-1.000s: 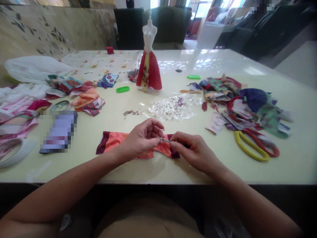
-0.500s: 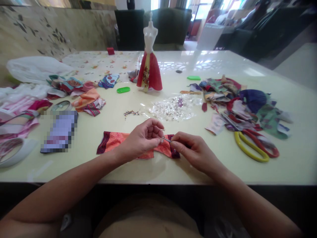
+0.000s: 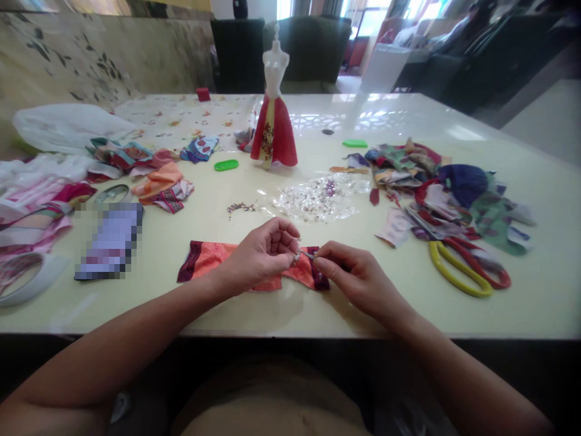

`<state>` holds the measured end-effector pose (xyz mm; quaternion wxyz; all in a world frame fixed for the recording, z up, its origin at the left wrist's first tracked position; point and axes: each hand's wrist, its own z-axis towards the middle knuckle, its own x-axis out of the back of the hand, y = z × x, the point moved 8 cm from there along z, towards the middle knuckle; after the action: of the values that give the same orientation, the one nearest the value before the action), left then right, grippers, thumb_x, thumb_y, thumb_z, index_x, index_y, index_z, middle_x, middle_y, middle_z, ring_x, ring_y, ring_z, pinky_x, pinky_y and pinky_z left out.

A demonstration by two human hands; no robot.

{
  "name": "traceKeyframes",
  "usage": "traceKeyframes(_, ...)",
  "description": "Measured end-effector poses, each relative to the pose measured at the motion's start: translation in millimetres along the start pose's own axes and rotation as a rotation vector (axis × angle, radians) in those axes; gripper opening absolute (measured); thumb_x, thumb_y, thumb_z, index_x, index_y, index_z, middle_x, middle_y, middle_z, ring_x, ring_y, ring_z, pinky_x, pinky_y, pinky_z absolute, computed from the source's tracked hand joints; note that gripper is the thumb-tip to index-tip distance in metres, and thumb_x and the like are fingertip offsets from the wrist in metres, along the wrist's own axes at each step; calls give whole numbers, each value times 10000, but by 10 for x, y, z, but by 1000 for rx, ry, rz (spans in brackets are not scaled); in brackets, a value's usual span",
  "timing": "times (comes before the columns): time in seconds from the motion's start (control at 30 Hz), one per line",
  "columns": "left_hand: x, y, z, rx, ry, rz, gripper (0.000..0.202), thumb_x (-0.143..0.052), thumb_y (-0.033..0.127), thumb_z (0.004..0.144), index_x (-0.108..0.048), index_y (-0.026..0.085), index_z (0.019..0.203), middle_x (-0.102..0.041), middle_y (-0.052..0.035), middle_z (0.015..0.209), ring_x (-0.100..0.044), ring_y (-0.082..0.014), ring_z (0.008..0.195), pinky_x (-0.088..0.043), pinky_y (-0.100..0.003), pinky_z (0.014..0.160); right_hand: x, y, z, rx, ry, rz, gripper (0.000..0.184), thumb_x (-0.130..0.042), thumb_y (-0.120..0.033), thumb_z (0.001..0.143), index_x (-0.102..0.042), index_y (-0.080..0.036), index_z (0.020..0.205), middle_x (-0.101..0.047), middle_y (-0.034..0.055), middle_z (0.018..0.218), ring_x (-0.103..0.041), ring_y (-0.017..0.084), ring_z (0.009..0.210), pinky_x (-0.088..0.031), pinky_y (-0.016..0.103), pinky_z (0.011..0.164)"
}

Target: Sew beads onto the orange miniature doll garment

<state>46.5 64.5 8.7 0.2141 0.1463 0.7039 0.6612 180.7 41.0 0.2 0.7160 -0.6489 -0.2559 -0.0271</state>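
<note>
Centrally, the right hand point(image 3: 356, 280) pinches a thin silver needle point(image 3: 307, 255) between its fingertips, just beside the curled, pressed-together fingers of the left hand point(image 3: 258, 257), both above an orange-red fabric strip point(image 3: 209, 261) at lower middle.

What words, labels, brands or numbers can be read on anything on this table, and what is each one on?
No word, brand, number or sign can be read anywhere in this view.
The rectangle on the left of the table is pixelated, so anything on it is unreadable.
The pale scrap beside the fabric pile shows marks too small and blurred to read.
</note>
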Motion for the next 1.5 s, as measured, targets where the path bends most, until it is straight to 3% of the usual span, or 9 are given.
traceKeyframes(0.5,-17,-24,0,4,-65,-44,256,-618,51,729,-518,156,940,-571,-4,828,-532,-89,761,-443,-217,690,66,7,-11,17,51,-104,271,-533,-403,908,-584,-184,756,-590,-10,674,-493,110,634,-383,235,603)
traceKeyframes(0.8,40,-91,4,-21,-53,-112,172,-521,104,842,-564,176,992,-589,-28,923,-565,-116,871,-452,-260,839,104,-50,-17,81,75,-177,270,-524,-398,913,-595,-184,766,-595,-12,662,-486,105,612,-369,226,576)
traceKeyframes(0.93,40,-97,17,-15,-38,-103,168,-615,181,843,-556,175,1001,-574,-15,899,-547,-103,845,-452,-233,803,80,-75,-16,87,63,-167,273,-523,-401,918,-601,-183,771,-609,-8,668,-501,106,611,-378,227,584)
traceKeyframes(1.17,10,-118,28,-2,-45,-70,212,-666,132,781,-538,163,948,-555,1,835,-524,-89,781,-435,-210,718,43,-88,-42,94,50,-154,275,-533,-408,916,-617,-183,782,-622,-10,675,-508,103,610,-383,231,589)
traceKeyframes(1.4,9,-113,29,5,-24,-70,225,-647,100,757,-510,174,920,-538,12,794,-497,-85,731,-409,-214,680,51,-41,-47,48,115,-172,256,-540,-402,906,-601,-189,778,-618,-16,665,-498,103,597,-367,236,578)
traceKeyframes(1.5,-11,-121,13,20,-32,-51,225,-637,94,751,-502,175,911,-513,21,774,-471,-82,707,-382,-209,647,163,-31,-31,52,196,-189,261,-530,-397,908,-576,-190,756,-563,-23,637,-464,101,592,-351,234,572)
